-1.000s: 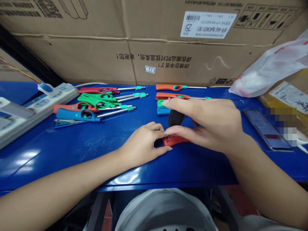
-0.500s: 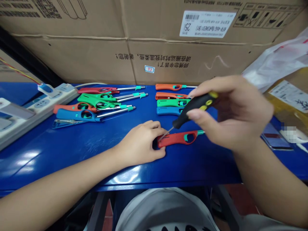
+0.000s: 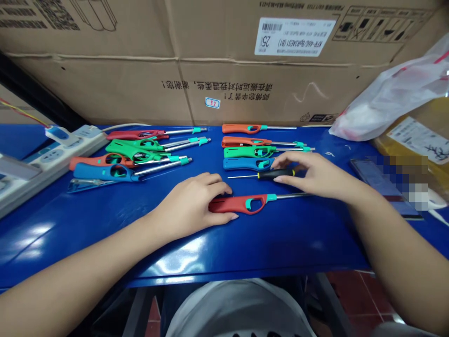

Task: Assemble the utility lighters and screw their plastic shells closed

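Observation:
A red stick lighter with a teal trigger lies on the blue table, its metal nozzle pointing right. My left hand grips its handle end, fingers curled over it and thumb under. Just behind it a black-and-yellow screwdriver lies flat, tip pointing left. My right hand rests low on the table with thumb and fingers pinched on the screwdriver's handle.
A row of orange, green and blue lighters lies behind the screwdriver. A mixed pile of lighters sits at the left by a white power strip. Cardboard boxes wall the back. A phone and a plastic bag are at right.
My right hand has lowered the screwdriver from above the red lighter onto the table behind it. The red lighter now lies fully uncovered, and my left hand still grips its end.

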Tool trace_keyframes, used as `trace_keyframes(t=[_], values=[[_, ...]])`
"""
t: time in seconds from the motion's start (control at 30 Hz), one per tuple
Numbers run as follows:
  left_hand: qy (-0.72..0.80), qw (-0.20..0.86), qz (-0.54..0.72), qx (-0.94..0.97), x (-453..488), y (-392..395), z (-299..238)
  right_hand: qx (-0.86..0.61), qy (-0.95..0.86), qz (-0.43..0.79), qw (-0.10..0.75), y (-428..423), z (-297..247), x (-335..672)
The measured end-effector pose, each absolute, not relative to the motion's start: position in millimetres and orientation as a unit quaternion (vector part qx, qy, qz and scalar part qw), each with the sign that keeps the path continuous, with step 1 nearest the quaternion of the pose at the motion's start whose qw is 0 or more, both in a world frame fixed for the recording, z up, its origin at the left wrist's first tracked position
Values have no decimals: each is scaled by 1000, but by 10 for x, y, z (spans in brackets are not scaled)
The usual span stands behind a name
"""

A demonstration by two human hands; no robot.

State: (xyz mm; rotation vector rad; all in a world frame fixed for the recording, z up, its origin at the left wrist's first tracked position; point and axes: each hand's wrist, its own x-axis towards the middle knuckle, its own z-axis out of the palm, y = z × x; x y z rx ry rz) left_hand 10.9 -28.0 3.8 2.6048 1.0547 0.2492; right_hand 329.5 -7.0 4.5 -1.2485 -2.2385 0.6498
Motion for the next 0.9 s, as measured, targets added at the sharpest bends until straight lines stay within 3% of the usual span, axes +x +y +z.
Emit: trace_keyframes(t=[0.1,0.23,0.4,0.53,0.7,0.9], values=[[336,170,102,921,118,-264,4,-428,-865,184,187,-64,4,3288],[318,187,104,924,131,-253,-21,-407,-886,137,173,-68,-25,3275],[320,181,103,924,127,-237,-12,-368,-891,78,253,-128,26,3208],[315,250,104,910,97,-202,65,-362,-884,64,289,-181,88,3148],[323,325,132,879,1,-101,232,-546,-752,57,365,-141,74,3187],[407,250,199,855,-112,274,353,-596,-670,64,438,30,53,3357]])
